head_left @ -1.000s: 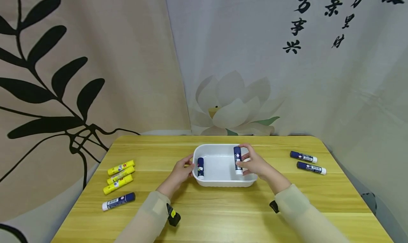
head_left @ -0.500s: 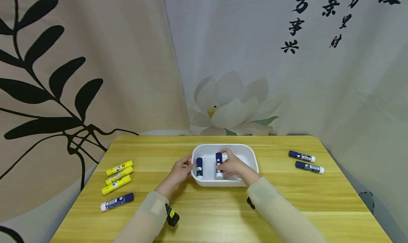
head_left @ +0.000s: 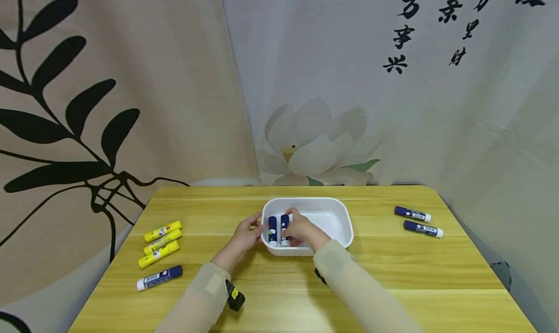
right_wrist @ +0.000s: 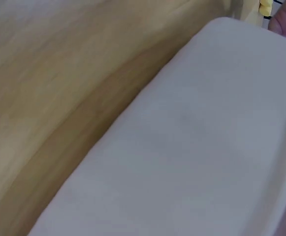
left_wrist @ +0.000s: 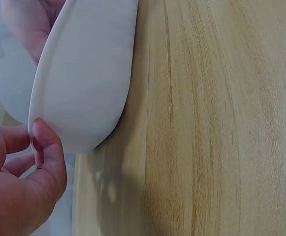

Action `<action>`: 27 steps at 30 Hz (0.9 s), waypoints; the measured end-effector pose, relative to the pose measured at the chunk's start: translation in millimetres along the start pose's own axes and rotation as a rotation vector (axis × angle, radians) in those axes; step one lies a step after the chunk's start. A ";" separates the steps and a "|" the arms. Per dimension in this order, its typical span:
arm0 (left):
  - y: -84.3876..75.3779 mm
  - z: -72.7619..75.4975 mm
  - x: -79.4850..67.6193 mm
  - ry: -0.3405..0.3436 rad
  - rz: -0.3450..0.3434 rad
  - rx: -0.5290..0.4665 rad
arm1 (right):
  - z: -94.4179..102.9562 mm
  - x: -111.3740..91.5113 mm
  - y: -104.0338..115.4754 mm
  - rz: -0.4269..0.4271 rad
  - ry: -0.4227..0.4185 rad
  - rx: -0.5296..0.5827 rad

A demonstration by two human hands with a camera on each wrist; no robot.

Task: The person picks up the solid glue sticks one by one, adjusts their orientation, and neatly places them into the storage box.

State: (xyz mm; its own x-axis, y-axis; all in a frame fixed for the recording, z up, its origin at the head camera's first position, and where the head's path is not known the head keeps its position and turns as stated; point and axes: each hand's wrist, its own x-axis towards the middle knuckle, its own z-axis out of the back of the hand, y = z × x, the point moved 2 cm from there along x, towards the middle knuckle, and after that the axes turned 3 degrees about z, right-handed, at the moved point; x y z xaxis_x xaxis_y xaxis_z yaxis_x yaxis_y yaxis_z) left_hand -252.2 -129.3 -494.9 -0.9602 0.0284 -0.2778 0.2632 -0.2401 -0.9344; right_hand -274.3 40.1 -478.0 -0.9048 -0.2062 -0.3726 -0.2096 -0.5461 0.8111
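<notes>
A white plastic tray (head_left: 325, 251) with raised walls sits on the wooden table. Its left rim is pinched between the thumb and fingers of my left hand (head_left: 246, 233), which the left wrist view also shows at the tray wall (left_wrist: 83, 73). Inside, a dark blue glue stick (head_left: 272, 230) with a white end lies against the left wall. Right beside it, a second blue glue stick (head_left: 285, 226) is held by my right hand (head_left: 302, 228), fingers down inside the tray. In the right wrist view the tray's outer wall (right_wrist: 182, 128) hides most of that hand.
On the left of the table (head_left: 271, 299) lie several yellow glue sticks (head_left: 162, 239) and, in front of them, a blue glue stick (head_left: 159, 277). Two more blue ones, a rear stick (head_left: 412, 213) and a front stick (head_left: 423, 228), lie at the right. A curtain hangs behind.
My right hand has carried the blue glue stick leftward across the tray, from its right part to beside the other one. The left hand keeps its hold on the rim.
</notes>
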 end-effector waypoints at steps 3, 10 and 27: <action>-0.4 0.2 -0.1 -0.002 0.005 -0.008 | -5.9 3.1 1.1 0.009 -0.011 -0.015; 0.1 0.1 0.6 -0.002 0.003 -0.012 | -13.6 10.2 2.0 -0.024 -0.030 -0.070; 0.3 0.2 0.5 0.002 -0.018 -0.023 | -12.3 4.6 5.4 -0.014 0.010 -0.069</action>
State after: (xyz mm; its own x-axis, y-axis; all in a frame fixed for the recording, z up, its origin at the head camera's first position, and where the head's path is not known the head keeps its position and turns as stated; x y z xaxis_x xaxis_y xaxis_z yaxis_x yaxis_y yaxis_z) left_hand -252.7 -129.6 -495.3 -0.9647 0.0340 -0.2612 0.2481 -0.2168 -0.9442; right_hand -275.0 26.2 -480.8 -0.8980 -0.2062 -0.3887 -0.1960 -0.6036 0.7728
